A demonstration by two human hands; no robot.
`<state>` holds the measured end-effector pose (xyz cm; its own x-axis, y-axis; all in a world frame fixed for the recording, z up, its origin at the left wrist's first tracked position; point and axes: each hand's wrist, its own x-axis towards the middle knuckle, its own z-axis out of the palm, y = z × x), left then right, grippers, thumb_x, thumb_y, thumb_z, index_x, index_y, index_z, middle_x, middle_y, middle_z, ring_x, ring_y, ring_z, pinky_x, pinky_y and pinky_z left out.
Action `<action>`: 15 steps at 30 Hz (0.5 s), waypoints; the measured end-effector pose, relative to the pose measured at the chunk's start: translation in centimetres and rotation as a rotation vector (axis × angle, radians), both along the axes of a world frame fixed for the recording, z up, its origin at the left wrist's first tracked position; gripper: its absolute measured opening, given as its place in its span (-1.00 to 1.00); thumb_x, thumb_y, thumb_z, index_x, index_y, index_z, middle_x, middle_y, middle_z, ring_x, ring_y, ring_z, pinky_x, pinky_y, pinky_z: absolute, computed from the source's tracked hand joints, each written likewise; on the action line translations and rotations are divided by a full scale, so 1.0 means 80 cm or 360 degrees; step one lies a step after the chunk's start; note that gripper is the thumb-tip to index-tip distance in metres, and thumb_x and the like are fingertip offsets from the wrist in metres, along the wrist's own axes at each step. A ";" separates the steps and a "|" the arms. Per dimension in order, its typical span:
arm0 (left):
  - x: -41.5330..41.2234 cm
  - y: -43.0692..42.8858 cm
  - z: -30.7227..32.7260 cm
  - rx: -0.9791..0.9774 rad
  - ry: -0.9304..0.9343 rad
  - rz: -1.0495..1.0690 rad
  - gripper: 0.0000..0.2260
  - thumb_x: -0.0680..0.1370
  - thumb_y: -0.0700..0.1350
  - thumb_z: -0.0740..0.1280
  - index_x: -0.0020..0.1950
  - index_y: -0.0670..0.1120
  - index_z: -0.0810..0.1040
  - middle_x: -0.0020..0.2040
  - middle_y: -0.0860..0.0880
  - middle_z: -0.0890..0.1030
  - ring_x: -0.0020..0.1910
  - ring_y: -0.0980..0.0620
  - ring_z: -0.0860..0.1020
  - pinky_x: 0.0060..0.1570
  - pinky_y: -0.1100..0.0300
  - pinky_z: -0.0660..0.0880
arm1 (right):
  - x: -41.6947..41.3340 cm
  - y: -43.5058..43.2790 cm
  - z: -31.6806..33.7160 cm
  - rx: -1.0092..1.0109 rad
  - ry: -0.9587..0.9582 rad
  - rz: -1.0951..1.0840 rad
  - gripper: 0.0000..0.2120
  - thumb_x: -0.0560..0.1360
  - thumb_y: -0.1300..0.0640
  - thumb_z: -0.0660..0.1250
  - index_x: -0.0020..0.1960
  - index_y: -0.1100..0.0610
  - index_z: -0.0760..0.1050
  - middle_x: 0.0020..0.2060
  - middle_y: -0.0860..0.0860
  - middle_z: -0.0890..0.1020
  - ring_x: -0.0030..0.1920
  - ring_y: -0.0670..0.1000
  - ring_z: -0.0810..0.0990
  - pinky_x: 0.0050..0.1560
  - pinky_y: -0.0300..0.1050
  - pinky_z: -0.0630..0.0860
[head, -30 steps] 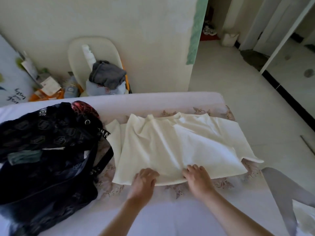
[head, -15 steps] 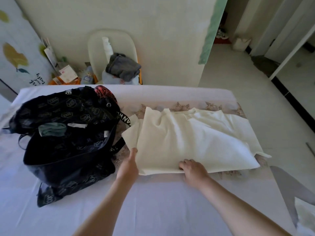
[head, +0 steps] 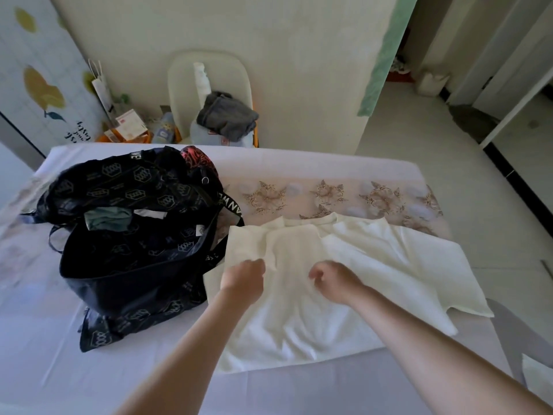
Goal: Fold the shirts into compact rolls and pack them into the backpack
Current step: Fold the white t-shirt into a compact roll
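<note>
On bed (head: 89, 369) beside backpack (head: 134, 265): left hand (head: 244, 281) grip pinching cream shirt (head: 389, 265) fold; right hand (head: 336, 281) curled, grip unclear.

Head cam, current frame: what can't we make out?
All head view.
Left hand: seen from behind, so its knuckles hide whether it pinches the shirt fold.
Right hand: motion blur, grip unclear.
Backpack interior: dark, and its near wall hides everything but one green cloth.
Wall lettering: too small to read.
</note>
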<state>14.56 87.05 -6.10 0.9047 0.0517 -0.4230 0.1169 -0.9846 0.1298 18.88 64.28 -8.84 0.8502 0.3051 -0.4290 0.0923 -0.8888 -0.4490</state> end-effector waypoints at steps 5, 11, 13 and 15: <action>0.058 0.007 -0.022 0.0116 -0.0343 -0.0347 -0.38 0.48 -0.36 0.21 0.51 0.01 0.25 0.51 -0.02 0.23 0.50 -0.07 0.13 0.44 0.08 0.11 | 0.078 -0.017 -0.006 -0.0093 -0.0360 0.0086 -0.54 0.55 0.17 0.23 0.44 0.01 0.39 0.45 -0.07 0.37 0.28 0.06 0.54 0.16 -0.09 0.48; 0.108 0.040 -0.047 0.0370 -0.0149 -0.0407 -0.37 0.46 -0.26 0.21 0.50 0.05 0.18 0.38 0.00 0.34 0.42 -0.06 0.25 0.46 0.02 0.08 | 0.139 -0.034 -0.043 -0.0393 -0.0371 0.0333 -0.45 0.58 0.14 0.21 0.54 -0.06 0.20 0.44 0.02 0.36 0.23 0.12 0.57 0.02 -0.01 0.55; 0.125 0.045 -0.046 0.0489 -0.0092 -0.0449 -0.53 0.48 -0.16 0.18 0.39 0.07 0.34 0.27 0.01 0.44 0.29 -0.06 0.35 0.36 0.04 0.16 | 0.152 -0.041 -0.054 -0.0516 -0.0476 0.0324 -0.62 0.60 0.15 0.17 0.41 0.01 0.38 0.25 0.05 0.51 0.10 0.16 0.61 0.00 0.01 0.54; 0.142 0.049 -0.044 0.0514 -0.0078 -0.0418 -0.67 0.50 -0.10 0.15 0.23 0.07 0.47 0.16 0.04 0.53 0.20 -0.04 0.40 0.27 0.06 0.19 | 0.169 -0.052 -0.060 -0.0485 -0.0606 0.0162 -0.70 0.62 0.16 0.15 0.32 0.10 0.47 0.15 0.10 0.54 0.01 0.23 0.62 -0.05 0.03 0.51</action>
